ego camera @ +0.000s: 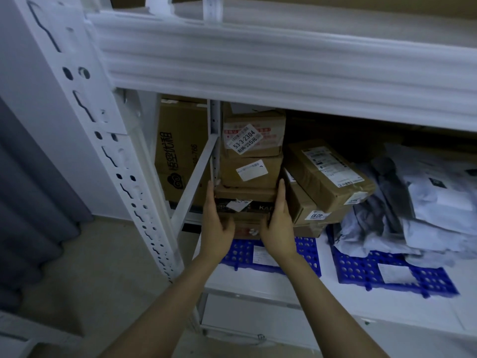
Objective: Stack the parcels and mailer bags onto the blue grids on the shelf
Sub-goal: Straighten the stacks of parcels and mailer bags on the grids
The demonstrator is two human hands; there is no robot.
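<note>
Both hands are at the parcel stack on the left blue grid (308, 253) of the shelf (271, 284). The left hand (216, 223) and right hand (278, 220) flank a flat dark parcel (245, 202), fingers straight and laid against its two ends, palms facing each other. Neither hand is closed round anything. The parcel lies directly between the palms and level, its front edge running left to right towards the person, so both hands are equally near. Any squaring or push inward appears to depend on even pressure from both sides. Two brown parcels sit on it, a middle one (250, 171) and a top one (254, 135). At least one more lies below, largely hidden by the hands. Just beside the stack on the right, two further parcels lean, the upper (327, 171) tilted on the lower (307, 210). There are two blue grids. The right one (356, 270) carries a loose heap of mailer bags (426, 202), number not determinable. One large carton (180, 151) stands behind the shelf post.
</note>
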